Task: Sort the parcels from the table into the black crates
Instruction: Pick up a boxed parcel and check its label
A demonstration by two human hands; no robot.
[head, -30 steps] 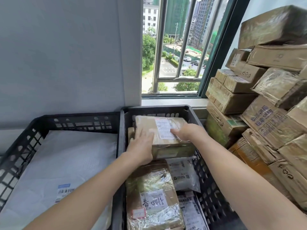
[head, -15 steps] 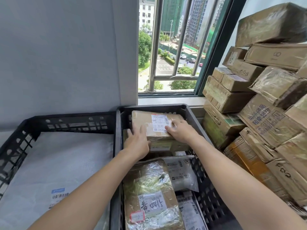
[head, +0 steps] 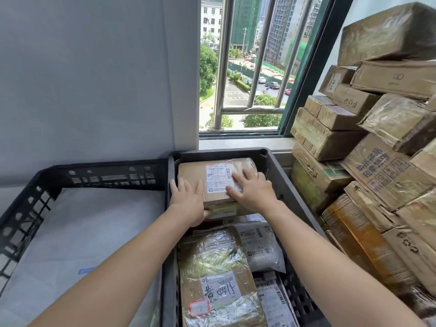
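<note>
We find the brown parcel (head: 213, 179) at the far end of the right black crate (head: 274, 171), close against its far wall and lying on top of another box (head: 224, 211) whose near face shows just below it. Both hands lie flat on its upper face. The left hand (head: 188, 200) covers the parcel's left part with its fingers straight and pointing away, its thumb down at the near edge. The right hand (head: 253, 192) is spread over the right half of the white shipping label (head: 217, 178), fingers splayed and straight, curled round nothing. So the parcel sits under the fingers, pressed and not pinched. It lies level with the label facing up, and its long axis runs from left to right across the crate. Nearer to us in the same crate we see a tape-wrapped carton (head: 219, 279) with a handwritten label, a white plastic mailer (head: 259, 249) just to its right, and a further labelled bag (head: 273, 300) at the near right corner. The left black crate (head: 111, 177) touches the right one side by side and holds a large white mailer (head: 94, 232) lying flat. To the right of the crates we see a tall pile of cardboard boxes (head: 377, 161) beside the window (head: 247, 67).
</note>
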